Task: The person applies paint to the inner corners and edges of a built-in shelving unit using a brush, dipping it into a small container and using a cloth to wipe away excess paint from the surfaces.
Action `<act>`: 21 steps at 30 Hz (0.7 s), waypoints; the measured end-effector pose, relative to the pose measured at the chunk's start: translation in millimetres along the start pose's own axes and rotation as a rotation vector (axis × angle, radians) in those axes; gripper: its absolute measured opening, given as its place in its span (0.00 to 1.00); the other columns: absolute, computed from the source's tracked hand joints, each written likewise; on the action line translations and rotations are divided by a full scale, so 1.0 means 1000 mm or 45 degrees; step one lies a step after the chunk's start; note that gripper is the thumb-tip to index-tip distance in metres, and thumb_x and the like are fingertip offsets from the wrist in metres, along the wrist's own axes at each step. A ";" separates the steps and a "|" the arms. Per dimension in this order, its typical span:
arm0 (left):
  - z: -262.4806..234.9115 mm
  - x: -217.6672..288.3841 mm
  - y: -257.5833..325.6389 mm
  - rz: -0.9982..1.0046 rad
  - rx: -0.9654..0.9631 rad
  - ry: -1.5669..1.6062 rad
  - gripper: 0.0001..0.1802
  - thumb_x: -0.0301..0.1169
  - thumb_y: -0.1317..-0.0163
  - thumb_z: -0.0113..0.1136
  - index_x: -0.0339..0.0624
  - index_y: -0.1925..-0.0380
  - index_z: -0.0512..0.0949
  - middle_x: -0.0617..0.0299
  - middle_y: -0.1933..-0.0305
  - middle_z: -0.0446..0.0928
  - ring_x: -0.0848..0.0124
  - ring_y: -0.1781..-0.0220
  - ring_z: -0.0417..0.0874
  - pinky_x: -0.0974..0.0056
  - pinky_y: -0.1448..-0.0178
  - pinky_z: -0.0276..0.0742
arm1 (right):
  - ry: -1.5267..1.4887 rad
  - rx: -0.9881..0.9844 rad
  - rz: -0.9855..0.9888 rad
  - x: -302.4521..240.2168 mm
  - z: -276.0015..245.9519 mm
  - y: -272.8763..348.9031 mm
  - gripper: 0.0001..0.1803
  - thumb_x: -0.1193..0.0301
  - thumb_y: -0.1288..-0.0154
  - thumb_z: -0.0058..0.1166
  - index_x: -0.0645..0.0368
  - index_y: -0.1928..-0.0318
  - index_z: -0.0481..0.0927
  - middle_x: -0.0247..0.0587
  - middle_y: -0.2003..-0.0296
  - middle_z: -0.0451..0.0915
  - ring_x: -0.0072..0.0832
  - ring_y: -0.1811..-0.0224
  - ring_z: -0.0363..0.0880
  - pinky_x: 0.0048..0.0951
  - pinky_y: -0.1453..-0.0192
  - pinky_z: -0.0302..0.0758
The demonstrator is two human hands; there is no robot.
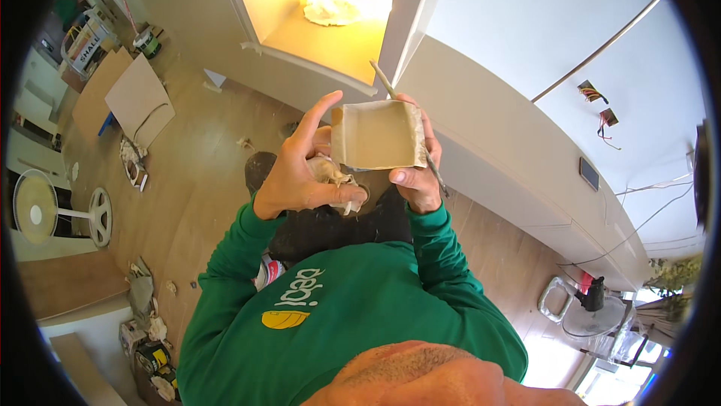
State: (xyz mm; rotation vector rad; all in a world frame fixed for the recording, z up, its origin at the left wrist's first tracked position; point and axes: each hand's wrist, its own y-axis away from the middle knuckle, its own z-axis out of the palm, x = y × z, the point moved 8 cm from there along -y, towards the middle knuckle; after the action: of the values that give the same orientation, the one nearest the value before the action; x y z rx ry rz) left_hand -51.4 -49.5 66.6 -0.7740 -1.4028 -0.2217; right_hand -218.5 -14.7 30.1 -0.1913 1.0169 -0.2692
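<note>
My right hand (422, 169) grips a small, open square container (378, 135) with worn, whitish sides and a plain beige inside. A thin stick-like tool (381, 78), perhaps a brush, runs behind the container in the same hand, its ends showing above and below. My left hand (297, 162) is closed around a crumpled cream rag (328, 173), thumb across it and index finger stretched upward beside the container's left edge. Both hands are held in front of my chest, close together.
Ahead is a lit cabinet niche (300, 45) with a crumpled pale cloth (330, 12) inside. A long low cabinet (496, 120) curves rightward, with a phone (589, 173) on it. Wires (607, 126) hang from the wall. Cardboard sheets (139, 102) and a fan (35, 211) are left.
</note>
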 end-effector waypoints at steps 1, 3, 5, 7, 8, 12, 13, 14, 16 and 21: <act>-0.002 -0.003 0.002 -0.063 -0.017 0.012 0.61 0.31 0.58 0.87 0.38 0.25 0.58 0.54 0.51 0.85 0.70 0.49 0.84 0.64 0.44 0.79 | 0.003 -0.024 0.000 0.005 0.003 0.000 0.62 0.64 0.61 0.84 0.63 0.26 0.61 0.42 0.37 0.74 0.35 0.33 0.73 0.36 0.26 0.67; -0.008 -0.011 0.008 -0.190 -0.052 0.040 0.62 0.30 0.58 0.86 0.38 0.25 0.57 0.51 0.46 0.84 0.69 0.46 0.85 0.63 0.40 0.78 | 0.011 -0.069 0.000 0.014 0.007 0.001 0.62 0.64 0.62 0.85 0.62 0.25 0.61 0.41 0.37 0.74 0.34 0.32 0.73 0.36 0.25 0.66; -0.016 -0.020 0.015 -0.205 -0.011 0.052 0.61 0.29 0.59 0.86 0.38 0.25 0.58 0.51 0.44 0.83 0.69 0.46 0.84 0.62 0.40 0.78 | 0.006 -0.100 0.006 0.022 0.014 0.002 0.63 0.64 0.62 0.86 0.62 0.25 0.61 0.41 0.36 0.74 0.34 0.31 0.72 0.36 0.24 0.64; -0.022 -0.025 0.020 -0.212 0.012 0.074 0.61 0.27 0.60 0.85 0.38 0.26 0.59 0.51 0.43 0.82 0.69 0.46 0.84 0.62 0.40 0.79 | 0.018 -0.111 0.024 0.027 0.017 0.003 0.63 0.64 0.63 0.86 0.62 0.26 0.61 0.41 0.35 0.74 0.35 0.31 0.72 0.36 0.24 0.64; -0.022 -0.026 0.020 -0.211 0.015 0.090 0.60 0.26 0.61 0.85 0.38 0.26 0.59 0.51 0.42 0.81 0.69 0.46 0.85 0.61 0.40 0.79 | 0.012 -0.121 0.027 0.030 0.018 0.005 0.64 0.64 0.63 0.87 0.62 0.25 0.61 0.42 0.35 0.74 0.35 0.31 0.71 0.36 0.24 0.64; -0.026 -0.029 0.024 -0.313 0.040 0.156 0.57 0.24 0.61 0.82 0.38 0.28 0.62 0.52 0.44 0.81 0.68 0.46 0.85 0.60 0.41 0.81 | 0.059 -0.193 -0.058 0.038 0.016 0.006 0.65 0.62 0.60 0.87 0.63 0.24 0.59 0.43 0.34 0.73 0.35 0.33 0.73 0.38 0.26 0.67; -0.030 -0.028 0.024 -0.284 0.066 0.136 0.56 0.24 0.60 0.81 0.38 0.29 0.62 0.52 0.44 0.81 0.68 0.46 0.85 0.60 0.41 0.82 | 0.088 -0.221 -0.108 0.038 0.017 0.006 0.65 0.61 0.59 0.86 0.63 0.23 0.58 0.44 0.34 0.73 0.35 0.34 0.74 0.38 0.27 0.68; -0.034 -0.027 0.025 -0.255 0.089 0.117 0.55 0.25 0.60 0.81 0.38 0.29 0.63 0.52 0.44 0.81 0.67 0.46 0.85 0.60 0.41 0.82 | 0.084 -0.189 -0.126 0.035 0.015 0.007 0.61 0.59 0.53 0.83 0.64 0.23 0.59 0.45 0.35 0.74 0.35 0.37 0.77 0.38 0.30 0.71; -0.045 -0.026 0.027 -0.203 0.144 0.045 0.53 0.26 0.59 0.82 0.38 0.30 0.64 0.53 0.45 0.81 0.67 0.47 0.85 0.61 0.42 0.82 | 0.072 -0.131 -0.161 0.024 0.007 0.013 0.54 0.56 0.42 0.76 0.65 0.24 0.59 0.47 0.37 0.75 0.35 0.45 0.81 0.39 0.36 0.75; -0.065 -0.038 0.024 -0.045 0.224 -0.190 0.50 0.27 0.57 0.82 0.40 0.32 0.65 0.55 0.46 0.80 0.67 0.48 0.85 0.62 0.43 0.82 | 0.497 0.340 -0.116 -0.039 -0.038 0.020 0.25 0.60 0.24 0.48 0.73 0.48 0.85 0.52 0.66 0.84 0.33 0.68 0.81 0.34 0.57 0.77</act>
State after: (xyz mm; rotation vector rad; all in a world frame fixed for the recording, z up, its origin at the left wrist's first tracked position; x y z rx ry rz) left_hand 7.2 -82.5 24.6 -0.6301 -1.5549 -0.0675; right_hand -268.2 14.7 36.5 0.0619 1.3471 -0.5360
